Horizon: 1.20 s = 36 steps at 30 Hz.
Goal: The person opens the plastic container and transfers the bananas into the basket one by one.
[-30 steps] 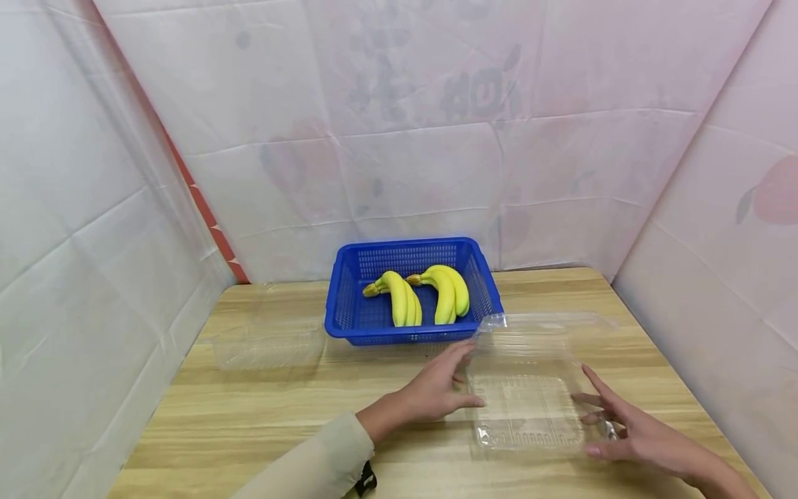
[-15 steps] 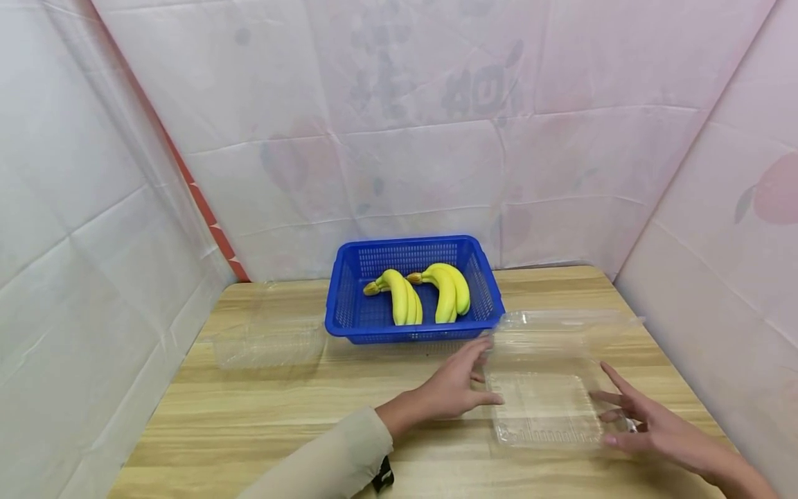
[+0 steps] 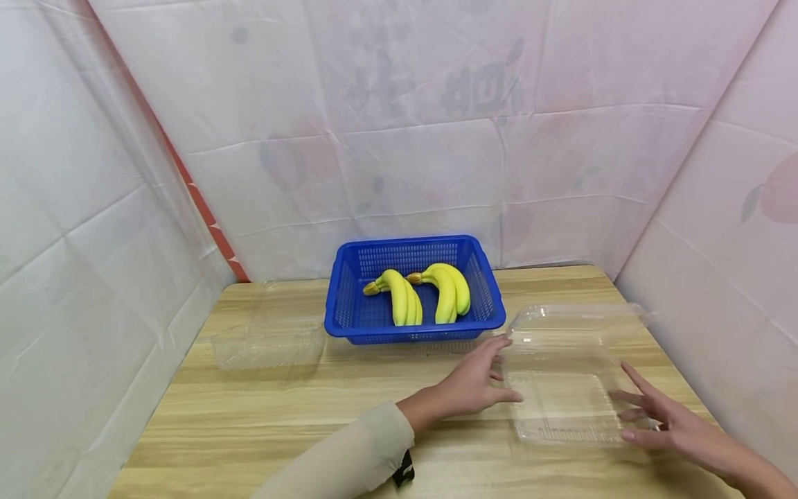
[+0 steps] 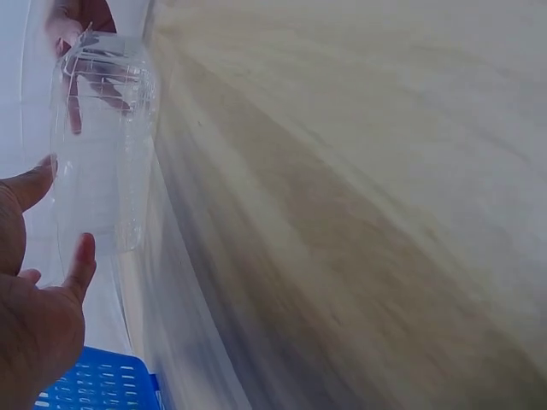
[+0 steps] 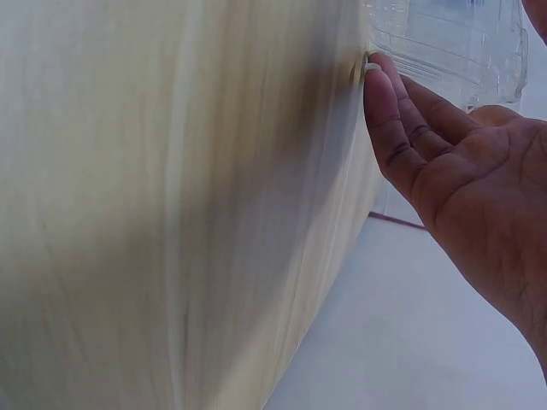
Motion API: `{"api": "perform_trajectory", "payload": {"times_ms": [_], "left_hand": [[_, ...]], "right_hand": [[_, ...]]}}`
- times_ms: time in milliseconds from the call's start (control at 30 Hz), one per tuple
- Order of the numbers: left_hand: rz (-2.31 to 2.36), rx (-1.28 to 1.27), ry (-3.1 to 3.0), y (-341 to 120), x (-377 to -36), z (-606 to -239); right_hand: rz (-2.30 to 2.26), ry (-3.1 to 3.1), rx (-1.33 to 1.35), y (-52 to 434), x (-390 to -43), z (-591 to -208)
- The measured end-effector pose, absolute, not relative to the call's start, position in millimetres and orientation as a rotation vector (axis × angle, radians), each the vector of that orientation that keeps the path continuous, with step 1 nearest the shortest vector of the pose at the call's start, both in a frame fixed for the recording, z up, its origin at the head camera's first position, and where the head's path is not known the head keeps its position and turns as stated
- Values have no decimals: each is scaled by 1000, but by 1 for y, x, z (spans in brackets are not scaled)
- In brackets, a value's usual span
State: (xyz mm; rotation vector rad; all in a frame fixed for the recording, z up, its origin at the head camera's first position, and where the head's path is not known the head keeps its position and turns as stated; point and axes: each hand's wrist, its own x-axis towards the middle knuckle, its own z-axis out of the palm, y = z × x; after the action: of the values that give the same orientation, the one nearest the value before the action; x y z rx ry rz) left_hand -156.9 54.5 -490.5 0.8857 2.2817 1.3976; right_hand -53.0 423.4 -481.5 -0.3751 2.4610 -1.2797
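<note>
Two bare hands flank an open clear plastic clamshell box lying on the right part of the light wooden table, just in front of and to the right of the blue perforated plastic basket. Its ribbed tray faces up and its see-through lid lies folded back toward the wall. The left hand, fingers straight and spread, touches the box's left edge. The right hand, fingers likewise extended, meets its right edge. Two yellow banana bunches lie in the basket.
</note>
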Motion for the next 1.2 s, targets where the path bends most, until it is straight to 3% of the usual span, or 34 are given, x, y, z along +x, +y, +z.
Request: {"api": "perform_trajectory", "payload": {"times_ms": [1200], "left_hand": [[1455, 748, 2209, 76, -177, -493]], "right_hand": [[-1289, 2380, -265, 437, -53, -481]]}}
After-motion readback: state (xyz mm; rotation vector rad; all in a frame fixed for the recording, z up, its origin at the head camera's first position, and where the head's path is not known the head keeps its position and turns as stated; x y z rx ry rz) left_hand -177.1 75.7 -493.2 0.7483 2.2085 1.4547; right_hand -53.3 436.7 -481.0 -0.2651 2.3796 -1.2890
